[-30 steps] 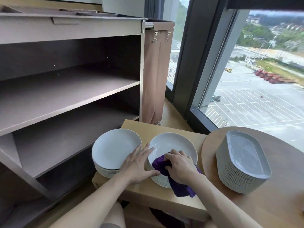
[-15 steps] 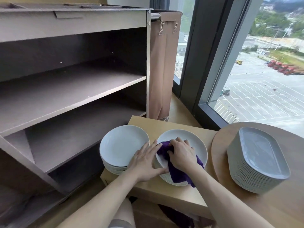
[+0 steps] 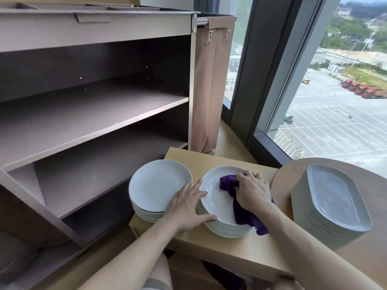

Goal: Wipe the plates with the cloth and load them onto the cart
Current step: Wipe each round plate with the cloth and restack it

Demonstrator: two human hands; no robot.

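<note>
Two stacks of round white plates sit on a small wooden table [image 3: 219,250]. My right hand [image 3: 252,192] grips a purple cloth [image 3: 243,214] and presses it onto the top plate of the right stack [image 3: 215,200], toward its far right side. My left hand [image 3: 186,208] rests with straight fingers against that stack's left rim, thumb along the near edge. The left stack [image 3: 159,185] stands untouched beside it. The grey cart [image 3: 94,126] with bare shelves stands to the left.
A tall stack of oblong grey platters [image 3: 333,204] stands on a round wooden table [image 3: 364,266] at the right. A brown fabric bag [image 3: 209,88] hangs on the cart's right end. A large window lies beyond the tables.
My right hand has slid the cloth from the plate's near left toward its far right side. My left hand has stayed at the stack's left rim.
</note>
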